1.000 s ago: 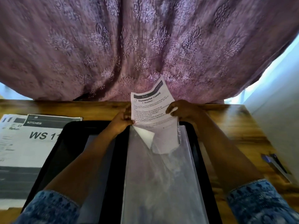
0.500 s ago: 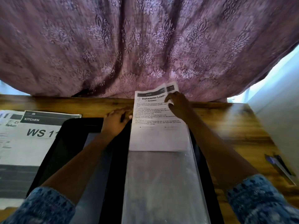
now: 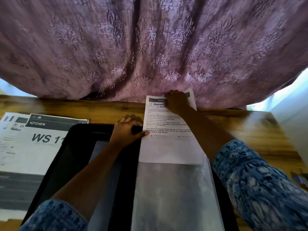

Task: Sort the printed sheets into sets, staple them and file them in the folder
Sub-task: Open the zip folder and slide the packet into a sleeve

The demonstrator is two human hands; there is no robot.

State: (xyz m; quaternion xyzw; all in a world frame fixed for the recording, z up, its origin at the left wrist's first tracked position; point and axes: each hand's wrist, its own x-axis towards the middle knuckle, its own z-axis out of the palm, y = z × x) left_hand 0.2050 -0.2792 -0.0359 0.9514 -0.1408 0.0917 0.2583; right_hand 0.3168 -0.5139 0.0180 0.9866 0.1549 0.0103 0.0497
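Observation:
A printed "Dishwasher Loading" sheet [image 3: 168, 147] lies flat with its lower part inside a clear plastic sleeve [image 3: 175, 189] of the open black folder [image 3: 80, 147]. Its upper half sticks out past the folder toward the curtain. My right hand [image 3: 176, 100] grips the sheet's top edge with curled fingers and covers part of the heading. My left hand [image 3: 128, 130] holds the sleeve's top left corner, thumb touching the sheet's left edge. Whether the sheet is stapled is hidden.
A pile of printed sheets [image 3: 33, 142], topped by "KITCHEN WS 11", lies left of the folder on the wooden table [image 3: 241, 127]. A patterned purple curtain [image 3: 150, 47] hangs along the far edge. A small blue and dark object [image 3: 300, 179] lies at the right edge.
The sheet's curled lower corner has flattened and the sheet has straightened and slid a little deeper into the sleeve. My right hand has moved up to its top edge.

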